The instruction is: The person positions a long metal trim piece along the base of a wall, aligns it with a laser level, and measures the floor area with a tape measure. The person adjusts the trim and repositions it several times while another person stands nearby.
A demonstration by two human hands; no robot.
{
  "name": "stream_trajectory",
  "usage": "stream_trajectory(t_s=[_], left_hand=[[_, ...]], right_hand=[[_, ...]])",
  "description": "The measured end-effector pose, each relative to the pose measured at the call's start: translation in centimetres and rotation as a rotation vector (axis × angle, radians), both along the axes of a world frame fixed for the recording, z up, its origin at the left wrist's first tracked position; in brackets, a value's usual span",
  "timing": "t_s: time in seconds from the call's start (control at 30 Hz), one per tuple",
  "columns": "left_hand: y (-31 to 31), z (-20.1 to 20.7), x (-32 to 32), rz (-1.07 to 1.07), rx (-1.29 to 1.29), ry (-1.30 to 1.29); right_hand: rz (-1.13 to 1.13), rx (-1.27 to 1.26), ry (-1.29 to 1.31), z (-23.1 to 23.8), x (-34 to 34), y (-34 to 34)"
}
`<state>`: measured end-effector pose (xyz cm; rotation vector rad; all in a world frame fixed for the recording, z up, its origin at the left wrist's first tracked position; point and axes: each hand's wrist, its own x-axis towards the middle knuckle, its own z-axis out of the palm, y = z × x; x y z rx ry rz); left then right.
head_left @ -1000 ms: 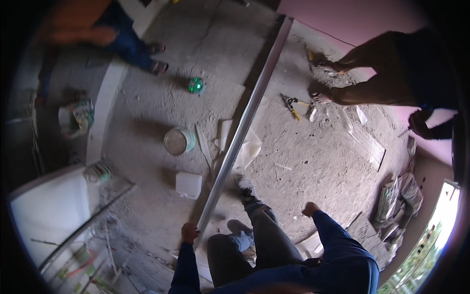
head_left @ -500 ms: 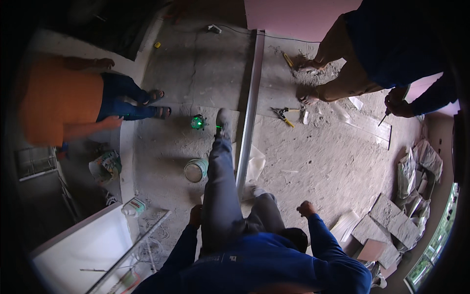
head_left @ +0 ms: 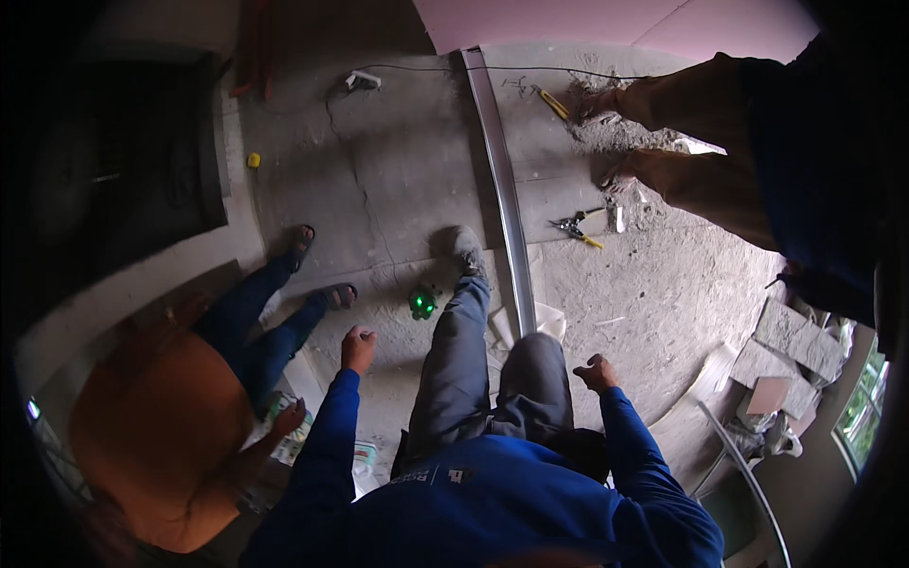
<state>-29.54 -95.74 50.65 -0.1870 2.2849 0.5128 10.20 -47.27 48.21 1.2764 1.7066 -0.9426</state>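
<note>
Head view, left hand (head_left: 358,351), right hand (head_left: 596,375), forward (loosely curled)

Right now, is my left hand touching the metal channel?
Apart: the head view shows floor and your left leg between left hand and metal channel.

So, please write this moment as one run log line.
Left hand: loosely curled, appears empty | right hand: loosely curled, appears empty | metal bar: ahead, near end hidden | green-lit device: left of metal bar
</note>
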Motion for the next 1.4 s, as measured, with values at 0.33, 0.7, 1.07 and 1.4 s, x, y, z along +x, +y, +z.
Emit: stream_trajectory(t_s=[0.33, 0.7, 1.07, 1.4], left_hand=[[17.7, 7.7, -22.9, -0.464, 0.129, 0.133], [35.1, -1.1, -38.4, -0.323, 0.342, -0.038], [37.2, -15.2, -46.3, -0.234, 0.193, -0.297], [46.7, -38.0, -48.2, -0.376, 0.083, -0.339]], right_hand=[[0.034, 0.031, -0.076, 3.2, -9.4, 0.2], [-0.041, -0.062, -0.122, -1.0, -27.5, 1.0], [-0.375, 0.248, -0.258, -9.6, -39.5, -3.4], [-0.490, 0.388, -0.367, -30.6, -33.9, -8.1]])
